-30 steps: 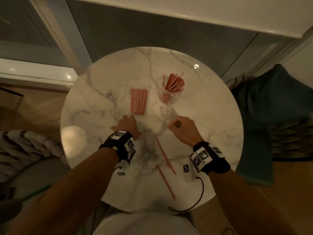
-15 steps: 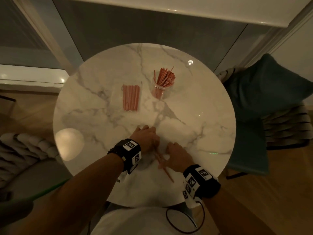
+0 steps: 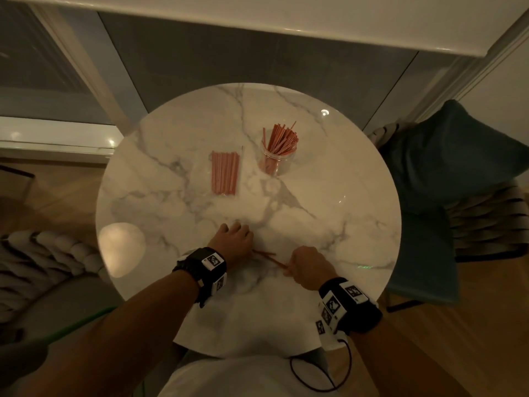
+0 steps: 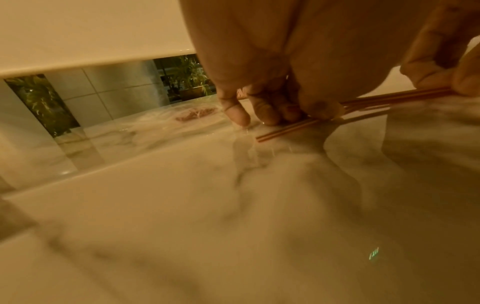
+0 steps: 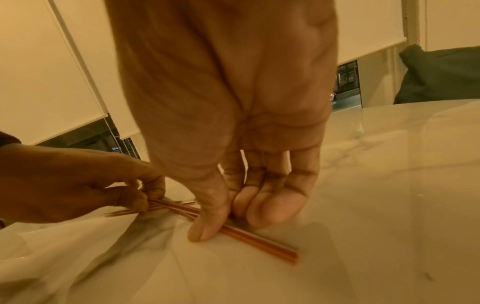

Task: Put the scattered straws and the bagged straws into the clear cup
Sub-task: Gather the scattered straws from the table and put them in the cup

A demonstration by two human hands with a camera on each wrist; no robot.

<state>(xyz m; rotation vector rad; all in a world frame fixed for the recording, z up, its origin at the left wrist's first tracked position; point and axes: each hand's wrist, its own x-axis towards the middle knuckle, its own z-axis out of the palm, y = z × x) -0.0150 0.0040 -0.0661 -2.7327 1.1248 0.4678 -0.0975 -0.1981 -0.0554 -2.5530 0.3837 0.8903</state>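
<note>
While the bagged straws (image 3: 225,173) and clear cup (image 3: 274,161) sit at the far side of the table (image 3: 343,196), both hands pinch the loose straws (image 3: 267,257) at the near edge, left hand (image 3: 233,239) and right hand (image 3: 310,266) fingers clamped on opposite ends.

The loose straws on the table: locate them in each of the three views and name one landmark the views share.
Head: the loose straws lie low in the middle, between the left hand and right hand.
Left wrist: upper right, under the fingers.
Right wrist: lower middle, pinched against the table.
Shared landmark: the marble table.
</note>
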